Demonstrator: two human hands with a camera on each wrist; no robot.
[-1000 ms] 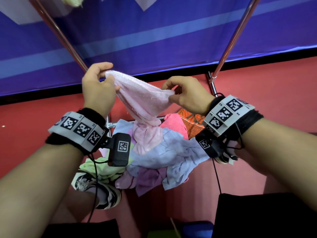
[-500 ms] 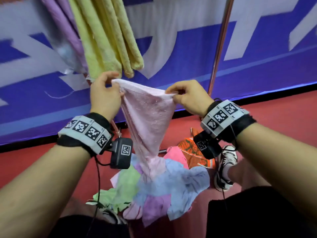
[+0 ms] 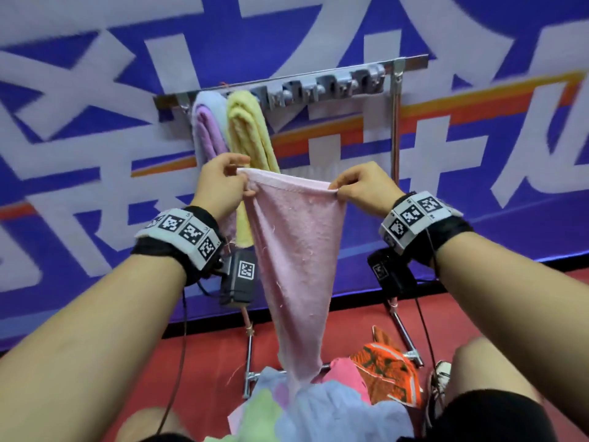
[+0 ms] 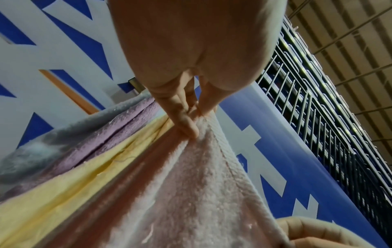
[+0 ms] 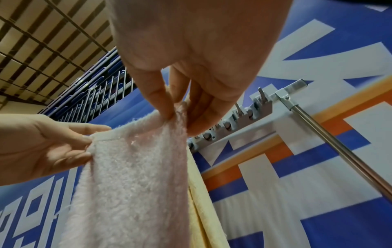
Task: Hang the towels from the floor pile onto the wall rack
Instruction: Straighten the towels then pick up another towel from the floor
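A pale pink towel (image 3: 296, 250) hangs stretched between my hands, its lower end still touching the floor pile (image 3: 322, 406). My left hand (image 3: 223, 183) pinches the towel's top left corner (image 4: 197, 132). My right hand (image 3: 360, 186) pinches the top right corner (image 5: 176, 115). The wall rack (image 3: 322, 87) with grey hooks runs above and behind, with a lilac towel (image 3: 207, 129) and a yellow towel (image 3: 248, 129) hanging at its left end. The hooks (image 5: 239, 114) to the right of the yellow towel are bare.
The pile holds green, blue, pink and orange cloths (image 3: 385, 368) on a red floor (image 3: 497, 314). The rack's metal uprights (image 3: 395, 122) and base tubes (image 3: 248, 365) stand by the pile. A blue and white banner (image 3: 478, 154) covers the wall. My shoe (image 3: 439, 381) is at lower right.
Both hands have lifted the pink towel from the pile to chest height and spread its top edge wider. My view has tilted up, bringing the rack and hung towels into sight.
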